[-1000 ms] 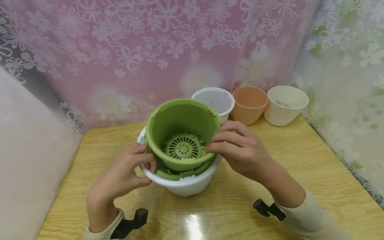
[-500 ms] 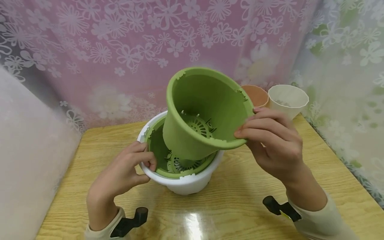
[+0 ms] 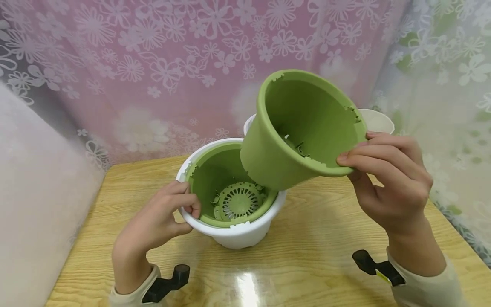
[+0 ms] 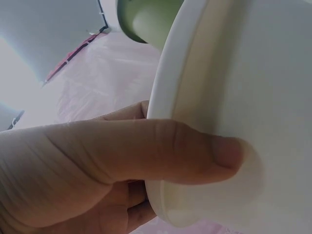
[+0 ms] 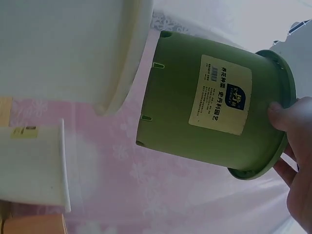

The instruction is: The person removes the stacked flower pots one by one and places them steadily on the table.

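Note:
A green flowerpot (image 3: 268, 149) hangs tilted in the air, its mouth turned toward me. My right hand (image 3: 395, 179) pinches its rim, fingers inside and thumb outside. A paper label (image 5: 222, 95) shows on the pot's wall in the right wrist view. Below and to the left stands a white flowerpot (image 3: 241, 238) with a second green flowerpot (image 3: 218, 166) nested in it, its slotted bottom showing. My left hand (image 3: 161, 217) grips the rim of these nested pots at the left; its thumb presses the white outer wall in the left wrist view.
Behind the raised pot stand a white pot, mostly hidden, and a cream pot (image 3: 377, 121). An orange pot (image 5: 36, 225) shows in the right wrist view. The wooden table (image 3: 307, 256) meets a flowered pink curtain (image 3: 172, 85) at the back.
My right hand has lifted the upper green pot out of the nested stack and carried it up and right, tilting it. The left hand has kept its grip on the rim.

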{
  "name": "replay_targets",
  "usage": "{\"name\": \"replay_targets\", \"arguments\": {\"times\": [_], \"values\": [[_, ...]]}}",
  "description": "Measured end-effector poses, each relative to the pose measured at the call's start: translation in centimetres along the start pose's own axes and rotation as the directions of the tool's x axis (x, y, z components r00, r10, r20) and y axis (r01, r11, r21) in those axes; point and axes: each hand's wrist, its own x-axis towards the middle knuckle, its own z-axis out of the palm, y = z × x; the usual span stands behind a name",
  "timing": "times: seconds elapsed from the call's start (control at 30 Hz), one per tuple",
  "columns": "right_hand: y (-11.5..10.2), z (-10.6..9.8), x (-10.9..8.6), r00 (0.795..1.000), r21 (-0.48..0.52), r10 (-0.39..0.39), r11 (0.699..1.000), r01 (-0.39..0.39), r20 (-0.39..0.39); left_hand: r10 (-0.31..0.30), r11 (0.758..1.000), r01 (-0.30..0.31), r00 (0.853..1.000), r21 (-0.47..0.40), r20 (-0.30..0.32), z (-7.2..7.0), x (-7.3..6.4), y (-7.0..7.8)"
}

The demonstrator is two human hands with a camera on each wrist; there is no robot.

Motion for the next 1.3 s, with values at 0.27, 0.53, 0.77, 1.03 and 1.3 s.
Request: {"name": "replay_targets", "arguments": {"times": [0.27,0.53,0.77,1.03,1.3], "values": [[0.7,-1.7,-0.1,0.999,-0.137,0.047,0.989,-0.047,-0.001,0.008,1.0,-0.008,1.0,-0.001,-0.007,0.2,0.0,-0.2],[1.6,-3.0,-0.4,0.99,-0.21,0.092,0.975,-0.069,0.102,0.03,1.0,-0.03,0.999,0.005,-0.04,0.5,-0.2,-0.5],[3.2,-5.5,-2.1,0.942,-0.274,0.124,0.961,-0.035,0.313,0.081,0.996,-0.083,0.991,-0.01,-0.11,1.1,-0.6,-1.0],[5.4,-8.0,-4.5,0.824,-0.336,0.179,0.942,0.015,0.538,0.076,0.996,-0.082,0.99,-0.042,-0.12,1.3,-0.6,-1.4],[7.3,-10.1,-6.1,0.682,-0.408,0.226,0.906,0.116,0.695,0.082,0.994,-0.089,0.989,-0.056,-0.124,1.4,-0.7,-1.5]]}}
